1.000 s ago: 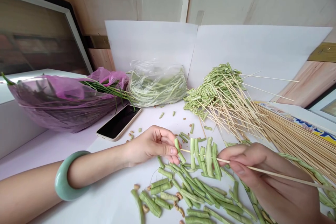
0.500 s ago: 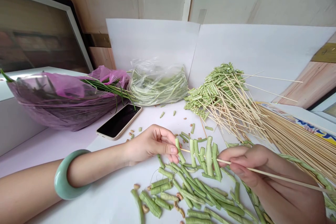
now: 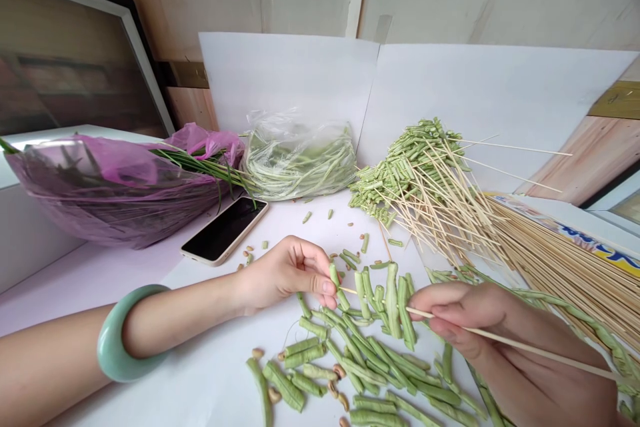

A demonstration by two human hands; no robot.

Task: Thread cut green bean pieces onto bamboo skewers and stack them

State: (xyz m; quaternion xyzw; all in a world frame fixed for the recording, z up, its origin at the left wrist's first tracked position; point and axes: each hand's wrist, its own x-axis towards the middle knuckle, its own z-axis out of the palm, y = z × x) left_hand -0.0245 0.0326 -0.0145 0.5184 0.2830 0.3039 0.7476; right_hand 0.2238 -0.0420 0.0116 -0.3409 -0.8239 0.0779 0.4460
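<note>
My right hand point(image 3: 480, 327) pinches a thin wooden skewer point(image 3: 535, 345) that slants across in front of me, its far end to the left. Several cut green bean pieces point(image 3: 393, 300) are threaded crosswise on it, just left of my right fingertips. At the skewer's tip, my left hand point(image 3: 300, 277) is closed on one more bean piece point(image 3: 338, 285) between thumb and fingers. A green bangle point(image 3: 127, 333) circles the left wrist. Below both hands, loose cut bean pieces point(image 3: 370, 360) and small brown beans point(image 3: 274, 395) lie on a white sheet point(image 3: 200, 373).
Filled bean skewers point(image 3: 415, 167) are heaped at the back right, beside a spread of bare skewers point(image 3: 565, 253). A clear bag of long beans point(image 3: 300, 160) stands at the back, near a purple bag point(image 3: 115, 193) with green stalks. A phone point(image 3: 225, 230) lies left of centre.
The whole view has shifted slightly. Both hands keep their grips, and the threaded bean pieces remain almost the same on the skewer.
</note>
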